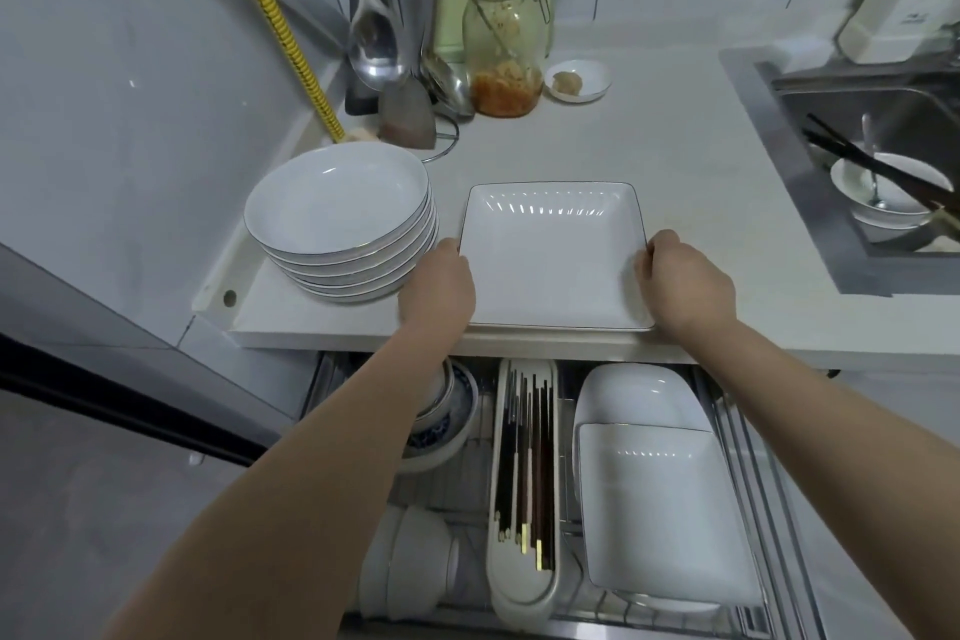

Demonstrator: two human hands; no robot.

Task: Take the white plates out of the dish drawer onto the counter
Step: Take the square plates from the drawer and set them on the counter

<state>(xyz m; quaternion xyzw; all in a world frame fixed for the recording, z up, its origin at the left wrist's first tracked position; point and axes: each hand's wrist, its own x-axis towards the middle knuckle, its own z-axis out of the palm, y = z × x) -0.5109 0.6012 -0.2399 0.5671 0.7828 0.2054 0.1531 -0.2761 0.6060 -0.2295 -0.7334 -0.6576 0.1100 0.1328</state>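
A square white ceramic plate with a thin dark rim lies flat on the pale stone counter, close to its front edge, and both hands are on it. The left hand curls round the plate's left edge, its fingers tucked under and out of sight, and the right hand grips the right edge with the thumb lying on the rim. Whether the plate rests fully on the counter or is held a touch above it cannot be told. Just to the left, almost touching the left hand, stands a stack of round white deep plates with fine dark rims, set on a white board at the counter's left end. Below the counter the wire dish drawer is pulled open. In its right section more white square plates lean one behind another, a rounder white dish showing at the back. In the middle sits a long cream plastic chopstick holder filled with dark chopsticks, and to the left are blue-and-white patterned bowls partly hidden by the left forearm, with plain white bowls on their sides nearer the front. At the back of the counter stand a clip-top glass jar holding orange food, a small white saucer and hanging steel ladles. A steel sink at the right holds a white bowl with chopsticks.
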